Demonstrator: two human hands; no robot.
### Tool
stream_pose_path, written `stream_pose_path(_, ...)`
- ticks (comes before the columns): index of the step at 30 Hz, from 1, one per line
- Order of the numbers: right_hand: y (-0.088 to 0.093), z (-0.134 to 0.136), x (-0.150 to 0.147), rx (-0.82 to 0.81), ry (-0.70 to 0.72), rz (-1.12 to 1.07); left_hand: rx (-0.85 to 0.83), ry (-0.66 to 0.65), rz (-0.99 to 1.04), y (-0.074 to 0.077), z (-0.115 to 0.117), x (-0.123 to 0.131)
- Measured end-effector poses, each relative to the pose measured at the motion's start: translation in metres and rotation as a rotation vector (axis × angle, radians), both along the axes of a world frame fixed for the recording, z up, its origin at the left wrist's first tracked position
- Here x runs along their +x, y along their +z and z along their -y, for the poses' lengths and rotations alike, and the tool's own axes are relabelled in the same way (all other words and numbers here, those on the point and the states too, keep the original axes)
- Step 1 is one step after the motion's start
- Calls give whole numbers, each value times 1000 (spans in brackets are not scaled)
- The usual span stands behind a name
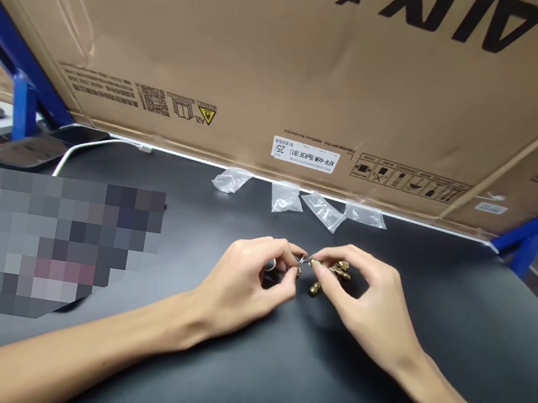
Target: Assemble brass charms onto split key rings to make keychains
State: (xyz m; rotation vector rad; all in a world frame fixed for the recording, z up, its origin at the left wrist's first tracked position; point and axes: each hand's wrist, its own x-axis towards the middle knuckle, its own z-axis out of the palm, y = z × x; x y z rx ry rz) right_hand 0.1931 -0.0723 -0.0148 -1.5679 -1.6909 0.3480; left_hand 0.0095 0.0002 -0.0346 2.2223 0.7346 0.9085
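Brass charms cluster just beyond the right hand, whose thumb and forefinger press together on a gourd-shaped brass bead at the point where the 2 hands meet. The left hand is also closed in a tight pinch, its fingertips apparently on a small metal ring, with a silvery loop just behind them; the fingers partly hide exactly what is held. Bringing the fingertips together with the wrists apart steadies these small pieces above the black table. Well beyond the grip, 4 transparent plastic bags lie in a loose row along the table's far edge, before a cardboard box.
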Motion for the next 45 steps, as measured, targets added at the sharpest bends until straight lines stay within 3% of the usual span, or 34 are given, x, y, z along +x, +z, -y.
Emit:
stream_pose_path(21,0,2,-5,-65,-24,-49,179,-50,-53,-6,3,0)
stream_pose_path(29,-3,3,-4,-65,57,-46,176,-13,-25,-8,2,-1)
stream_pose_path(33,-6,4,-4,15,87,23,132,-4,-45,-7,1,0)
stream_pose_path(39,-12,0,4,342,196,307,49,0,-43,-3,-1,0)
stream_pose_path(45,-11,-2,7,422,217,340,-61,24,16,0,1,2)
